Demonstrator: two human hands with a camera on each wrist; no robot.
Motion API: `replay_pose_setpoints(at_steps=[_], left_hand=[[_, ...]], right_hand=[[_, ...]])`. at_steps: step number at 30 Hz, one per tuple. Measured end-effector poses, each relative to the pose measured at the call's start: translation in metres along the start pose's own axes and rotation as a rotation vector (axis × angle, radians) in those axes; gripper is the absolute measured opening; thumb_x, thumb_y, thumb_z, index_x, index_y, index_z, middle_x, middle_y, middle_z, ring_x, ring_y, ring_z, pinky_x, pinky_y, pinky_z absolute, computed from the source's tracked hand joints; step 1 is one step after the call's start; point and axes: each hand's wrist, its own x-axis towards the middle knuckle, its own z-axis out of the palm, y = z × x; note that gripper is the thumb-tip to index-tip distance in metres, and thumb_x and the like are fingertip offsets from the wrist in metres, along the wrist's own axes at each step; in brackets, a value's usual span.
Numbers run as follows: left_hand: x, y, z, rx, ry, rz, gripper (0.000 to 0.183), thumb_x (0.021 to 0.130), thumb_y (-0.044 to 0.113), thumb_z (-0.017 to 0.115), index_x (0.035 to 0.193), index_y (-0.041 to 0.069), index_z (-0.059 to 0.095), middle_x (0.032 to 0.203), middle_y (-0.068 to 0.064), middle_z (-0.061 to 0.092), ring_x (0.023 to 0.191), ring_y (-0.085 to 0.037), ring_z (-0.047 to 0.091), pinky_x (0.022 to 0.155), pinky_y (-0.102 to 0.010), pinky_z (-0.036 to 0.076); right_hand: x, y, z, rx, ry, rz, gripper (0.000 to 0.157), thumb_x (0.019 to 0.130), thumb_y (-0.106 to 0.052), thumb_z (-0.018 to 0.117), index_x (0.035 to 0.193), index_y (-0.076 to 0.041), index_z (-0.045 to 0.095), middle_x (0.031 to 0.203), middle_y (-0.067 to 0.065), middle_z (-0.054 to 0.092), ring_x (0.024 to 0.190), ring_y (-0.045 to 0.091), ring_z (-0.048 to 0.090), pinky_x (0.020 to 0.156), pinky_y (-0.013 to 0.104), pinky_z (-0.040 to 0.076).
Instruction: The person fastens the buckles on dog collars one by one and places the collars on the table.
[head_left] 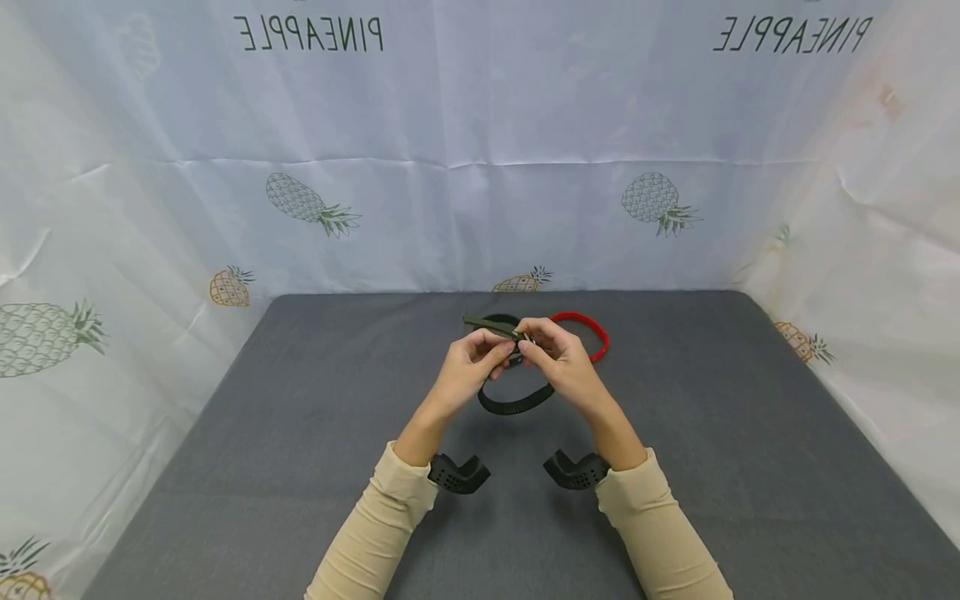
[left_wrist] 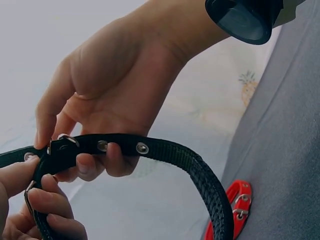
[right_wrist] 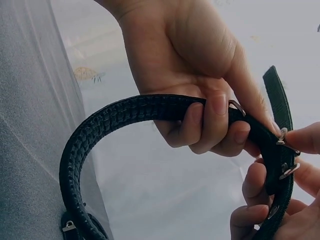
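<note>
Both hands hold up a dark collar above the table, bent round into a loop. It has metal eyelets, a metal buckle and a braided section. My left hand pinches the strap beside the buckle, its other fingers curled round the band. From the other side, my right hand grips the band, with thumb and finger at the buckle. The strap's free end sticks out beyond the buckle. Fingers partly hide how the strap passes through it.
A red collar with metal fittings lies on the grey table behind my right hand. Another black collar lies behind the hands, partly covered. A white curtain with pineapple prints hangs at the back and sides.
</note>
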Motion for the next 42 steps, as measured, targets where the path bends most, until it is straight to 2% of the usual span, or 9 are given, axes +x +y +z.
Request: replay_pose_setpoints(at_steps=[10,17,25,29,34,39,42], left_hand=[[-0.001,-0.0016,-0.0023,0.016,0.0,-0.04,0.018,0.098,0.008,0.055,0.108,-0.006,0.058,0.074,0.007,0.056,0.062,-0.006,0.049,0.065,-0.022,0.043],[-0.0015,0.0014,-0.0039,0.011,-0.002,-0.053,0.019,0.097,0.008,0.056,0.108,-0.008,0.057,0.074,0.005,0.056,0.06,-0.005,0.049,0.062,-0.019,0.041],[-0.0028,0.0056,-0.0041,0.002,-0.013,-0.058,0.01,0.096,0.008,0.057,0.098,-0.002,0.059,0.072,0.01,0.057,0.06,-0.006,0.048,0.062,-0.021,0.041],[-0.0031,0.0062,-0.0053,-0.019,-0.033,-0.041,0.01,0.095,0.008,0.058,0.095,-0.003,0.06,0.07,0.012,0.057,0.061,-0.008,0.047,0.061,-0.021,0.041],[-0.0034,0.0066,-0.0058,-0.008,-0.051,-0.007,0.016,0.096,0.007,0.058,0.1,-0.008,0.06,0.074,0.01,0.058,0.061,-0.006,0.047,0.061,-0.022,0.041],[-0.0042,0.0076,-0.0057,-0.012,-0.046,-0.035,0.02,0.096,0.009,0.058,0.107,-0.007,0.06,0.079,0.009,0.06,0.065,-0.004,0.05,0.064,-0.02,0.043],[-0.0048,0.0082,-0.0064,-0.003,-0.051,-0.041,0.023,0.095,0.009,0.06,0.112,-0.006,0.059,0.089,0.007,0.062,0.069,-0.003,0.054,0.067,-0.02,0.045]], right_hand=[[-0.0019,0.0026,-0.0021,0.084,-0.017,-0.025,0.026,0.095,-0.004,0.055,0.118,0.01,0.054,0.093,-0.011,0.061,0.078,0.002,0.061,0.077,0.021,0.053],[-0.0021,0.0016,-0.0023,0.105,-0.026,-0.045,0.027,0.095,-0.004,0.056,0.118,0.011,0.055,0.095,-0.016,0.062,0.079,0.001,0.061,0.077,0.021,0.054],[-0.0022,0.0013,-0.0031,0.131,-0.041,-0.047,0.028,0.095,-0.005,0.057,0.116,0.012,0.054,0.098,-0.015,0.061,0.08,0.005,0.063,0.077,0.021,0.055],[-0.0019,0.003,-0.0039,0.153,-0.064,-0.056,0.027,0.095,-0.003,0.056,0.115,0.015,0.053,0.1,-0.017,0.062,0.08,0.008,0.063,0.077,0.021,0.054],[-0.0015,0.004,-0.0066,0.157,-0.087,-0.047,0.027,0.095,-0.002,0.055,0.115,0.015,0.052,0.102,-0.016,0.061,0.082,0.008,0.064,0.079,0.021,0.055],[-0.0017,0.0025,-0.0087,0.127,-0.072,-0.005,0.026,0.098,-0.006,0.053,0.117,0.011,0.052,0.099,-0.015,0.061,0.08,0.003,0.064,0.077,0.02,0.053],[-0.0013,0.0022,-0.0085,0.115,-0.052,0.011,0.027,0.1,-0.011,0.051,0.117,0.009,0.053,0.094,-0.015,0.061,0.077,0.002,0.062,0.073,0.02,0.05]])
